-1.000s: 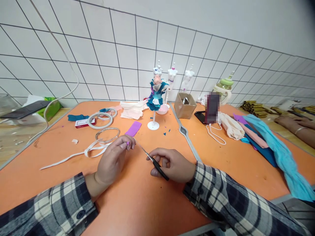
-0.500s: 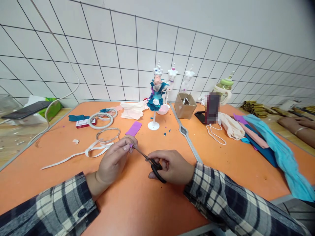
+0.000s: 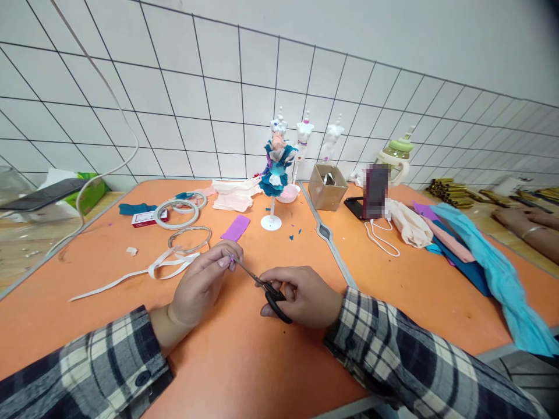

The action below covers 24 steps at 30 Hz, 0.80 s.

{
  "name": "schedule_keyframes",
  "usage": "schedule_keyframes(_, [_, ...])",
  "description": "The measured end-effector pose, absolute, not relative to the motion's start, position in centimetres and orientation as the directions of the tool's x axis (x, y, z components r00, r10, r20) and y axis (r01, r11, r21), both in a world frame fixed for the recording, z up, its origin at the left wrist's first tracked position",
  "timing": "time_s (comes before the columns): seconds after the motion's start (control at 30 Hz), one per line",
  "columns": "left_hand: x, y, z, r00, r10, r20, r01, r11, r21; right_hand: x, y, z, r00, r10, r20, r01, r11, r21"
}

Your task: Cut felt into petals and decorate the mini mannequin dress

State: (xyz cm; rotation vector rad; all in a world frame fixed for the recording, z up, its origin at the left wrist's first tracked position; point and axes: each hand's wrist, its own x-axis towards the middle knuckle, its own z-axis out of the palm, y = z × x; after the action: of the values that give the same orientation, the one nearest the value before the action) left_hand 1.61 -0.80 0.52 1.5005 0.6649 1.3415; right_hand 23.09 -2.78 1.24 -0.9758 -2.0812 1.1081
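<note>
In the middle of the frame, a little low and to the left, pinches a small purple bit (image 3: 233,259) between the thumb and finger tips of the left hand (image 3: 198,291), with the other fingers folded close together, probably because of its very small size. With the right hand (image 3: 312,297), just right of centre, holds black-handled scissors (image 3: 275,305), with the fingers curled about the handles and the index finger stretched towards the thin metal blades. Points these blades up and to the left, to the purple bit, perhaps for reaching it without covering it by the hand. Cannot tell surely how far apart to call the blades, nor which finger to place inside each loop. Holds both hands low above the orange table (image 3: 218,361), maybe for a steady working. Just beyond the left hand, has a flat purple strip (image 3: 236,228), matt and with straight edges. At upper centre, has a dressed form (image 3: 273,180), upright on a round white base, with ruffled teal layers and a soft peach fold on top. To the left, has smooth white rings (image 3: 177,226), partly overlapping, and a flat white ribbon (image 3: 109,286) in loose loops. Near the upper right, has a brown box (image 3: 327,195) of stiff card with open top, and at the far right, wrinkled blue paper (image 3: 509,279), long and thin, lying over darker sheets and hanging towards the table edge.
</note>
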Motion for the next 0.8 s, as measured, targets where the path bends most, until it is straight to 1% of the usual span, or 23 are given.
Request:
schedule_keyframes(0.13, [1.7,-0.8,0.6,0.229,0.878,0.420,-0.209,-0.377,0.903,23.1,-2.7,1.0,-0.563,0.820,0.102,0.332,0.337,-0.881])
schedule_keyframes(0.3, [1.7,-0.9,0.6,0.233,0.885,0.403,-0.204,-0.361,0.910,23.0,-2.7,0.9,-0.548,0.830,0.102,0.342,0.333,-0.879])
schedule_keyframes(0.37, [1.6,-0.9,0.5,0.233,0.892,0.388,-0.204,-0.345,0.916,22.9,-2.6,0.8,-0.519,0.848,0.106,0.356,0.327,-0.875])
schedule_keyframes(0.47, [1.6,-0.8,0.4,0.243,0.901,0.360,-0.190,-0.319,0.928,23.4,-2.0,0.9,-0.418,0.901,0.113,0.428,0.305,-0.851])
schedule_keyframes(0.53, [1.6,-0.7,0.2,0.254,0.905,0.341,-0.177,-0.303,0.936,24.1,-1.2,1.0,-0.340,0.932,0.125,0.524,0.298,-0.798])
schedule_keyframes(0.67, [1.6,-0.5,0.1,0.278,0.906,0.318,-0.208,-0.267,0.941,26.0,0.5,1.0,-0.293,0.944,0.154,0.737,0.325,-0.593])
schedule_keyframes(0.73, [1.6,-0.6,0.1,0.293,0.904,0.311,-0.226,-0.251,0.941,26.6,1.0,0.9,-0.292,0.947,0.135,0.785,0.318,-0.531])
schedule_keyframes(0.8, [1.7,-0.8,0.3,0.314,0.901,0.299,-0.223,-0.236,0.946,26.8,1.2,0.7,-0.289,0.949,0.125,0.802,0.311,-0.509])
